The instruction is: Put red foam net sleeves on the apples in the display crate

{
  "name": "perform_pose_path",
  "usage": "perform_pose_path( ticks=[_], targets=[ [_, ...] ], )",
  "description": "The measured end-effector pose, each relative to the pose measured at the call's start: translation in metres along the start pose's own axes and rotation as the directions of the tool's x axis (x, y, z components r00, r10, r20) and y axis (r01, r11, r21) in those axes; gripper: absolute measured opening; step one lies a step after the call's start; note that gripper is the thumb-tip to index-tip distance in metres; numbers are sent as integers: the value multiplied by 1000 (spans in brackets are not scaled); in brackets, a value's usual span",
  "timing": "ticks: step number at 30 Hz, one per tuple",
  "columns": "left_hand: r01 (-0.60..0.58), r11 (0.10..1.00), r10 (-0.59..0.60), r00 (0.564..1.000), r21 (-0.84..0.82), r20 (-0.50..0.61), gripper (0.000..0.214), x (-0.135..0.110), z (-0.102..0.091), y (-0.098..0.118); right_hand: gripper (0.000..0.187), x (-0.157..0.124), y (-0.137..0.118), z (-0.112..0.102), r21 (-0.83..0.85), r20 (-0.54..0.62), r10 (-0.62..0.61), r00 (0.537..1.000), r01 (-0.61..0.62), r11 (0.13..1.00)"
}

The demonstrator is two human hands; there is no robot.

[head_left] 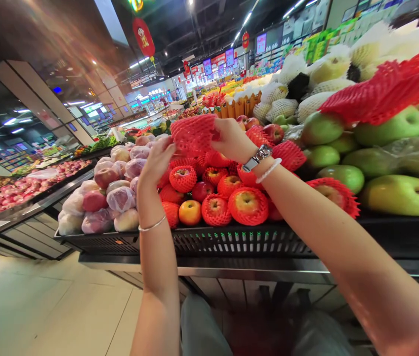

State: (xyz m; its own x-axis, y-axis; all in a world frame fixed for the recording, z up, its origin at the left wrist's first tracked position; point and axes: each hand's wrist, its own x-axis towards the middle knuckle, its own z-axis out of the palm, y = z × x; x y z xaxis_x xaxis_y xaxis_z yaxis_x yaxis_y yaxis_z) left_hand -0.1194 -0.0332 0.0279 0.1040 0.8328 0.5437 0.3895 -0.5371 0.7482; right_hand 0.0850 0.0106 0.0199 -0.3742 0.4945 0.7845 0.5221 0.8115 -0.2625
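Note:
A red foam fruit net (193, 134) is stretched between my two hands above the apples. My right hand (233, 141), wearing a watch and a white bracelet at the wrist, is closed on the net's right end. At the lower left edge of the net, the fingers of my left hand (157, 160) pinch it; their tips are partly hidden. I cannot tell whether anything is inside the net. Below lie several apples in red foam nets, such as a netted apple (248, 203) at the front, and a bare apple (190, 212) beside them.
Wrapped peach-like fruits (121, 199) are piled left of the apples. Green pears (330, 158) and a long red net sleeve (383, 94) lie to the right. The black crate edge (231, 242) runs along the front. Further left is a bin of red onions (27, 187).

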Motion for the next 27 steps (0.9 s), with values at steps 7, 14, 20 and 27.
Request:
perform_pose_path(
  ticks=[7,14,20,27],
  targets=[
    [-154,807,115,988,571,103,19,-43,-25,38,13,3,5,2,-41,-54,23,998,-25,999],
    [-534,301,-125,799,790,588,46,-61,28,15,22,0,0,5,-167,82,35,996,-21,986],
    [-551,196,-351,733,811,583,57,-48,46,12,27,-1,-5,0,-199,107,55,993,-33,979],
    [-560,231,-333,723,796,605,62,-32,58,-1,25,-2,-5,-4,-207,99,51,994,-30,978]
  ],
)
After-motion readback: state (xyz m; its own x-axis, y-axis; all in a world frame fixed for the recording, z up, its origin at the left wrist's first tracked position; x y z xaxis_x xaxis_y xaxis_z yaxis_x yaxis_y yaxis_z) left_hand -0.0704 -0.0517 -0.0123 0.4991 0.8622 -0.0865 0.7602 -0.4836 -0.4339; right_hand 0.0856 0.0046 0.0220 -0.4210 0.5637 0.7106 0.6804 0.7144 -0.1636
